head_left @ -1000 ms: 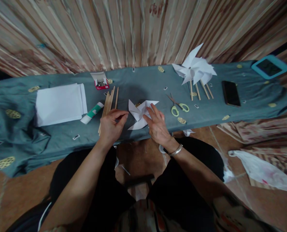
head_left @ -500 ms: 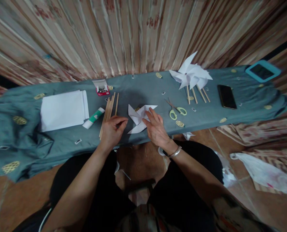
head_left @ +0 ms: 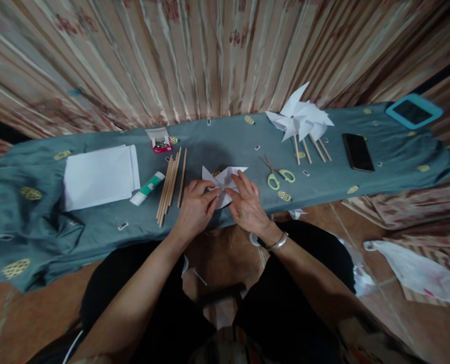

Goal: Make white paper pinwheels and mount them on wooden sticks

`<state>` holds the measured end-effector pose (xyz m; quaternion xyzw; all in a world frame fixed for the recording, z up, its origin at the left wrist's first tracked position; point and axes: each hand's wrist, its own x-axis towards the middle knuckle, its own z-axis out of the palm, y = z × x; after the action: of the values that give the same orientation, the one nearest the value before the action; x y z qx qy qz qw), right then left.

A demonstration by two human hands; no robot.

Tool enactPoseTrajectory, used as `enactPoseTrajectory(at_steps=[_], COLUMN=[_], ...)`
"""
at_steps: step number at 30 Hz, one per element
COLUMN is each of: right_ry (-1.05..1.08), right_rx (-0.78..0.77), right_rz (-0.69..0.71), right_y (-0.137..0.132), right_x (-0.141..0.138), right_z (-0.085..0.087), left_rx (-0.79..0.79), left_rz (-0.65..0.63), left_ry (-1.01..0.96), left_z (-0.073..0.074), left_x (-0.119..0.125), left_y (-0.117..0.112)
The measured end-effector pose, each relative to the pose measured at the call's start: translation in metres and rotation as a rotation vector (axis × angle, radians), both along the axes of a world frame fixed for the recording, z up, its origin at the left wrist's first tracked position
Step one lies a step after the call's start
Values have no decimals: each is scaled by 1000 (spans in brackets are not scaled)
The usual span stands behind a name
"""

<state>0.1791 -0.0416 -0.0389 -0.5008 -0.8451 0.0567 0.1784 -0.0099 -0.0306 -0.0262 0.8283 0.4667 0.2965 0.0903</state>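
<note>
A white folded-paper pinwheel (head_left: pixel 228 175) lies at the front middle of the cloth-covered table, its points spread. My right hand (head_left: pixel 246 202) holds it from the right, thumb near the centre and fingers over the right blade. Over the left side of the pinwheel, my left hand (head_left: pixel 197 205) has thumb and forefinger pinched together at its centre. Whatever sits in that pinch is too small to make out. Just left of this hand lie several thin wooden sticks (head_left: pixel 169 187). My hands cover part of the lower blades.
A stack of white paper (head_left: pixel 98 177), a glue stick (head_left: pixel 147 188) and an open red box of metal pins (head_left: pixel 161 145) lie leftward. Green-handled scissors (head_left: pixel 276 173), finished pinwheels on sticks (head_left: pixel 304 119), a phone (head_left: pixel 357 152) and a blue-framed tablet (head_left: pixel 413 111) are rightward. A curtain (head_left: pixel 217 60) hangs behind.
My left hand has moved right, from beside the sticks to the middle of the pinwheel. My right hand has stayed on the paper.
</note>
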Motion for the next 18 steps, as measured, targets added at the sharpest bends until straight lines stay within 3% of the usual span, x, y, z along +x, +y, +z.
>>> enactPoseTrajectory(at_steps=[4, 18], right_ry=[20, 61], right_rx=[-15, -45], right_rz=[-7, -16], right_y=[0, 2], right_x=[2, 4], right_z=[-1, -2], left_rx=[3, -27], left_rz=[-5, -8], left_ry=[103, 152], left_z=[-2, -11], left_x=[10, 16], left_y=[4, 11])
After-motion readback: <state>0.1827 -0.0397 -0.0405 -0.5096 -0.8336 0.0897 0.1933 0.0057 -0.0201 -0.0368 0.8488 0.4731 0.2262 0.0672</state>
